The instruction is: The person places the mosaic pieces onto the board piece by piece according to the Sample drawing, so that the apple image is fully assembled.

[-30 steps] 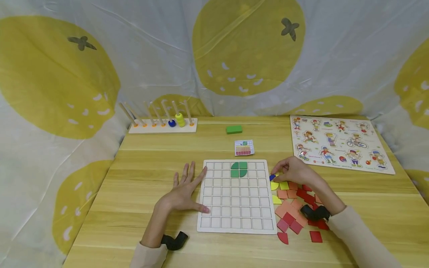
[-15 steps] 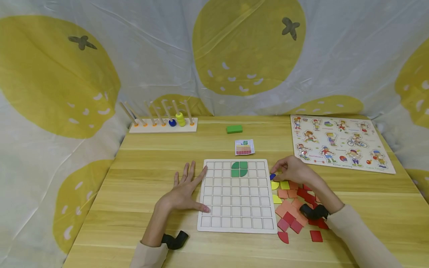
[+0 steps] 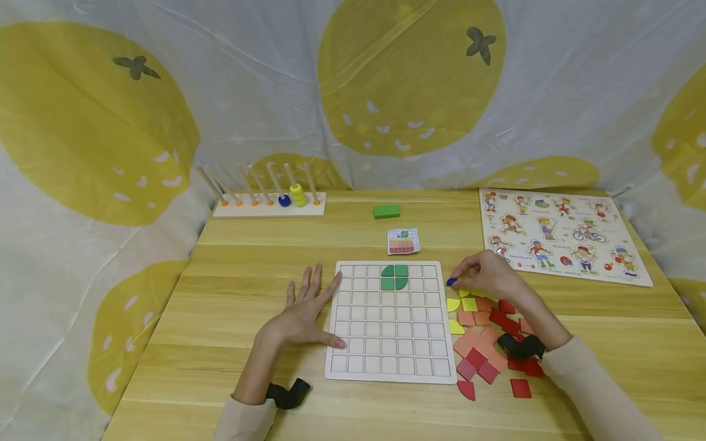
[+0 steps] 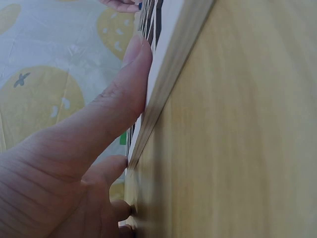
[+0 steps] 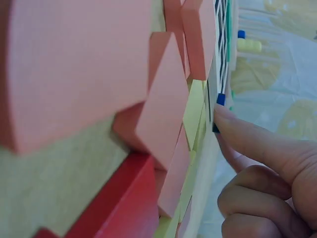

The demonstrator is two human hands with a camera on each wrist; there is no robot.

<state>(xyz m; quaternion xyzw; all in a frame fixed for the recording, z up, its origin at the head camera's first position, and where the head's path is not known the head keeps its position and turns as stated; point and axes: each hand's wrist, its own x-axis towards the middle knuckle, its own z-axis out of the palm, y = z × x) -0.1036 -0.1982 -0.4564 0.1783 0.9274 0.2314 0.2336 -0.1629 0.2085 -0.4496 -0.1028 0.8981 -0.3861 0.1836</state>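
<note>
A white grid board [image 3: 380, 312] lies flat on the wooden table, with several green tiles [image 3: 394, 277] forming a leaf shape in its upper cells. My left hand [image 3: 298, 318] is spread along the board's left side, its thumb and index fingertip resting on the rim; the left wrist view shows the thumb [image 4: 124, 84] on the board's edge. Just off the board's right edge, my right hand [image 3: 485, 277] pinches a small blue tile [image 3: 451, 282] between thumb and index finger. In the right wrist view that blue tile [image 5: 220, 100] overlaps the board's edge, and the other fingers are curled in.
Loose red, orange and yellow tiles [image 3: 480, 343] lie scattered under my right forearm. Behind the board are a printed pattern card [image 3: 403, 241] and a green block [image 3: 387, 211]. A peg counting stand [image 3: 270, 206] is at the back left, a picture puzzle board [image 3: 562, 239] at the right.
My right hand has lifted slightly up and away from the yellow tiles, carrying the blue tile, which is now a little farther back. The left hand stays in place.
</note>
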